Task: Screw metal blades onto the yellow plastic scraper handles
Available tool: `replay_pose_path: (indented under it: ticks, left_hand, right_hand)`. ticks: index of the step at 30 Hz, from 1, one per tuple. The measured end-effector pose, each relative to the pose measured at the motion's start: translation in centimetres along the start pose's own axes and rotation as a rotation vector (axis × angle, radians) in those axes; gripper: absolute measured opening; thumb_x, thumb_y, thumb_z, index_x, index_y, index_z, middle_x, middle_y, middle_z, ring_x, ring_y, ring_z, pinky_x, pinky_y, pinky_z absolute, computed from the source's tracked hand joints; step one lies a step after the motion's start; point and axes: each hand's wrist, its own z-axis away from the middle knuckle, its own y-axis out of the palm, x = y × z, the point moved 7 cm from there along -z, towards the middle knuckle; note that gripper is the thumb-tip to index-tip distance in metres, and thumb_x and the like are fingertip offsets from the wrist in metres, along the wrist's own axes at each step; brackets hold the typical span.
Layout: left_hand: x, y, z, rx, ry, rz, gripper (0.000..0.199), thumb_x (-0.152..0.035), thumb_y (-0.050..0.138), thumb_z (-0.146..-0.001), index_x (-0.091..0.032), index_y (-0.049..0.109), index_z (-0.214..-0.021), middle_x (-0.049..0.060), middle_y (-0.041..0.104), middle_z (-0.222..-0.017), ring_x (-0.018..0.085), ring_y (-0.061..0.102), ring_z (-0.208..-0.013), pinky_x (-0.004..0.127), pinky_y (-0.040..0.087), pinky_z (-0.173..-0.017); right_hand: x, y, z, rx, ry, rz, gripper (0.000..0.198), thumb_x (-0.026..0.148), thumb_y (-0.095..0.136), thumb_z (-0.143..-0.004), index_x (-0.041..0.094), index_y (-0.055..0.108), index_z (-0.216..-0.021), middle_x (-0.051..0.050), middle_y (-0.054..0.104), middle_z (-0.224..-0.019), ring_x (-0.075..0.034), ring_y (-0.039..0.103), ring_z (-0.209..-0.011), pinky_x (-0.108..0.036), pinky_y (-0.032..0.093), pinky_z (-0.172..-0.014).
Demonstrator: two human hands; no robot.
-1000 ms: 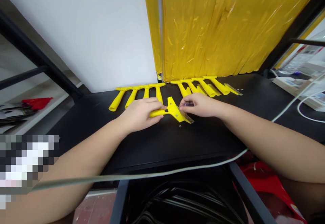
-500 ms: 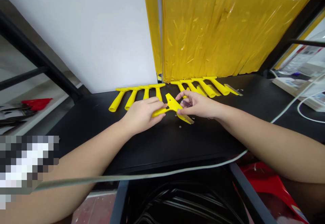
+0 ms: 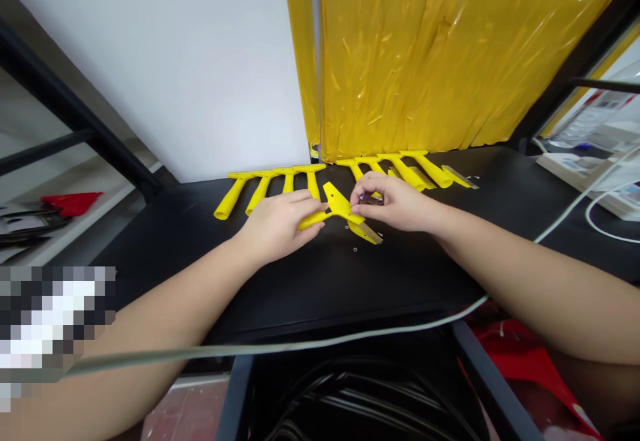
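My left hand [image 3: 287, 226] is closed round the handle of a yellow plastic scraper [image 3: 339, 202], whose wide head points right. Just below the head, on the black table, lies a yellow strip with a metal blade edge [image 3: 365, 231]. My right hand [image 3: 387, 200] is at the right end of the head, thumb and fingertips pinched together. Something dark shows inside its curled fingers, too unclear to name. Whether the fingertips touch the head cannot be made out. Small nut-like bits [image 3: 355, 250] lie nearby on the table.
Several yellow scraper handles [image 3: 257, 194] lie in a row along the back, with more handles [image 3: 407, 173] and bladed strips [image 3: 459, 177] at the right. A pale cable [image 3: 320, 343] crosses in front of the table edge. An open drawer [image 3: 370, 394] is below.
The fingers of my right hand have come together from a more spread pose at the scraper head. The head has tilted slightly, showing more of the strip below. My left hand has barely moved.
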Motion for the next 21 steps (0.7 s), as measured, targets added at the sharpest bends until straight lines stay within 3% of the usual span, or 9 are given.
replay_pose_path:
  ticks: [2,7,11,17,21]
  left_hand:
    - [0.5,-0.3,0.0,-0.018,-0.041,-0.012,0.025,-0.037,0.064,-0.1,-0.021,0.076,-0.115,0.005,0.076,-0.105,0.021,0.072,-0.091,0.031,0.05,-0.071]
    - [1.8,-0.9,0.1,-0.046,-0.14,-0.039,0.02,-0.036,0.067,-0.093,-0.022,0.074,-0.106,0.004,0.076,-0.098,0.021,0.07,-0.083,0.031,0.047,-0.068]
    - [2.1,-0.7,0.1,-0.022,-0.169,-0.005,0.02,-0.036,0.068,-0.091,-0.023,0.073,-0.105,0.003,0.075,-0.097,0.021,0.07,-0.083,0.031,0.047,-0.068]
    - [2.0,-0.4,0.0,0.027,-0.203,0.01,0.018,-0.036,0.066,-0.092,-0.023,0.072,-0.103,0.003,0.076,-0.101,0.021,0.07,-0.086,0.03,0.046,-0.069]
    - [2.1,-0.3,0.1,0.049,-0.209,0.017,0.016,-0.035,0.066,-0.092,-0.023,0.072,-0.101,0.003,0.076,-0.102,0.02,0.07,-0.085,0.03,0.046,-0.069]
  right_hand:
    - [-0.5,-0.3,0.0,0.033,0.046,0.035,0.014,0.035,0.075,-0.085,0.021,0.076,-0.089,-0.006,0.067,-0.093,-0.021,0.061,-0.084,-0.035,0.048,-0.078]
    - [-2.1,1.5,0.7,0.316,0.208,0.062,0.01,0.031,0.076,-0.085,0.021,0.076,-0.088,-0.002,0.071,-0.082,-0.018,0.06,-0.074,-0.031,0.043,-0.069]
    - [-2.0,2.1,0.8,0.346,0.216,0.109,0.018,0.034,0.077,-0.086,0.021,0.077,-0.098,-0.002,0.073,-0.088,-0.018,0.062,-0.078,-0.031,0.046,-0.072]
    - [-0.9,-0.6,1.6,0.431,0.086,0.31,0.032,0.029,0.056,-0.098,0.017,0.079,-0.117,-0.014,0.072,-0.119,-0.026,0.068,-0.106,-0.038,0.051,-0.095]
    - [-1.9,-2.6,2.8,0.499,0.147,0.431,0.033,0.027,0.057,-0.096,0.018,0.079,-0.118,-0.012,0.074,-0.115,-0.026,0.07,-0.098,-0.036,0.052,-0.087]
